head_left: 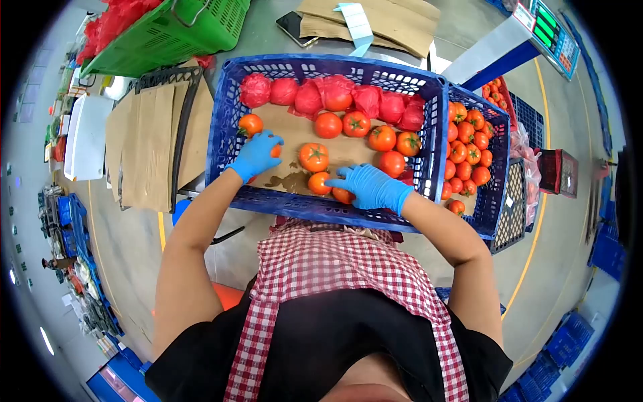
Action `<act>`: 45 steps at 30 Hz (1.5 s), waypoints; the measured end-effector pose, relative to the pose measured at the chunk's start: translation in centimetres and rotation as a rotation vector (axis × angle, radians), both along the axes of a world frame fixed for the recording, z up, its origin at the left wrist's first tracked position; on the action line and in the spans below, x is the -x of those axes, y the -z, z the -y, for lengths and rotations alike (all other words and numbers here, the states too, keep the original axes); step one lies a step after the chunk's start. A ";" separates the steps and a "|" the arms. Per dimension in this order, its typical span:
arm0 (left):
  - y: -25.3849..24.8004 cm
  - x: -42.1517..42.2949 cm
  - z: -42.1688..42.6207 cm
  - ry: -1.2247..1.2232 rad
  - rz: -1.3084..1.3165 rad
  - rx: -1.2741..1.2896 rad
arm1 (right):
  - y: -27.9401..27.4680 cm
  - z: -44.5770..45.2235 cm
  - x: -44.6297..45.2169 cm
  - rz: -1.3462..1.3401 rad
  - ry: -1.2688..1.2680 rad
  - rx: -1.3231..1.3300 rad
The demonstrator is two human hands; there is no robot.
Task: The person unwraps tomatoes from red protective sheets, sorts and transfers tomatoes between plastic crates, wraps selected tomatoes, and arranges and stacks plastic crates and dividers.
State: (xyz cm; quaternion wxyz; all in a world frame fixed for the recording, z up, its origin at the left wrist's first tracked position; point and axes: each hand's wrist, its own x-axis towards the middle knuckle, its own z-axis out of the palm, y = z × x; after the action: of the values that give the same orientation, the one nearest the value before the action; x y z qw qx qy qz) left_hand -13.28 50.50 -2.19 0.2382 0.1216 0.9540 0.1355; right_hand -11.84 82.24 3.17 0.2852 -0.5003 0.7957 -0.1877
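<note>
In blue gloves, our left hand (258,155) curls over a tomato (276,151) at the left of the blue crate (330,216), though we cannot tell how firmly it grips. Our right hand (375,188) reaches in over the near side, fingertips at two low tomatoes (319,183); whether it grasps either, we cannot tell. Bare tomatoes lie on cardboard (288,124) before a row of red-wrapped ones (309,98). More fill the second crate (494,179) on our right, below the scale (556,37)
</note>
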 end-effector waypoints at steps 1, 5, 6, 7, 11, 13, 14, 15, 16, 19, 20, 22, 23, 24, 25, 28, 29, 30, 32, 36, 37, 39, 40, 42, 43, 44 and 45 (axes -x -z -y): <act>0.1 0.0 0.3 -0.045 0.006 -0.081 | 0.3 0.1 -0.3 -0.015 0.015 0.011; -1.0 0.9 -2.8 -0.370 0.322 -0.594 | 2.3 0.3 -1.4 0.005 0.127 0.066; -1.7 1.1 -3.8 -0.276 0.328 -0.507 | 2.2 0.5 -0.8 0.072 0.131 0.038; -2.3 1.5 -4.8 -0.182 0.327 -0.422 | 1.9 0.6 0.2 0.133 0.135 0.009; -2.5 2.8 -7.0 0.098 0.506 -0.209 | 0.4 -1.0 2.4 0.392 0.379 0.178; -3.6 3.0 -8.6 0.081 0.523 -0.116 | -1.7 -2.3 3.3 1.117 0.752 0.446; -4.4 3.0 -9.6 0.084 0.517 -0.098 | -2.4 -3.4 3.5 1.438 0.841 0.595; -4.8 3.0 -10.5 0.092 0.507 -0.079 | -2.8 -4.4 3.7 1.756 0.917 0.757; -4.8 3.3 -11.0 0.146 0.533 -0.149 | -3.1 -5.3 3.5 1.859 0.931 0.901; -2.2 3.3 -11.3 0.044 0.595 -0.318 | -4.0 -7.2 2.3 1.893 0.861 1.044; -1.1 3.7 -11.3 -0.007 0.719 -0.405 | -4.2 -7.7 1.7 1.872 0.860 1.098; -2.7 3.9 -11.7 -0.136 0.869 -0.598 | -3.7 -8.6 0.5 1.646 0.914 1.135; -3.3 3.7 -12.1 -0.210 0.944 -0.697 | -3.4 -9.3 -0.1 1.538 0.936 1.143; -3.3 3.5 -11.8 -0.379 1.053 -0.800 | -4.0 -9.6 -0.3 1.457 0.960 1.138; -3.4 3.5 -11.6 -0.480 1.200 -0.924 | -3.9 -10.1 -0.4 1.608 0.924 1.259; -5.4 3.4 -11.9 -0.710 1.494 -1.324 | -5.9 -9.9 -0.6 1.686 1.068 1.503; -7.0 3.5 -13.2 -0.677 1.442 -1.379 | -5.9 -9.5 -0.4 1.652 1.071 1.568; -8.6 3.7 -15.1 -0.635 1.396 -1.430 | -5.8 -9.6 -0.3 1.608 1.079 1.638; -10.9 4.4 -19.2 -0.641 1.390 -1.456 | -5.0 -10.3 0.0 1.608 0.964 1.746; -15.8 4.0 -29.0 -0.567 1.050 -1.200 | -5.4 -12.4 0.0 1.282 1.199 1.958; -17.1 3.8 -31.5 -0.503 1.049 -1.146 | -4.7 -14.2 -0.3 1.250 1.292 2.009; -19.0 3.5 -35.0 -0.399 1.011 -1.059 | -4.5 -17.7 -1.5 1.220 1.339 2.097; -19.3 3.4 -35.9 -0.348 1.018 -1.034 | -4.3 -19.1 -2.1 1.217 1.352 2.135; -18.4 2.8 -35.9 -0.309 0.851 -0.982 | -1.9 -21.5 -3.9 1.176 1.380 2.177; -17.6 2.7 -35.9 -0.292 0.768 -0.949 | -0.1 -23.4 -5.0 1.152 1.434 2.134; -16.5 3.0 -33.6 -0.260 0.707 -0.975 | 1.5 -24.0 -6.3 1.113 1.487 2.082; -15.1 3.2 -32.3 -0.304 0.605 -1.007 | 3.4 -25.5 -7.3 1.096 1.538 2.029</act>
State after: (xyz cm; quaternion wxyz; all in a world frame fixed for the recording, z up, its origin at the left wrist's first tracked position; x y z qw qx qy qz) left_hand -16.46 82.84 12.90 0.3901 0.0380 0.6691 0.6313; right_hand -4.52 107.75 -0.19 -0.1008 0.2098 0.1733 -0.9570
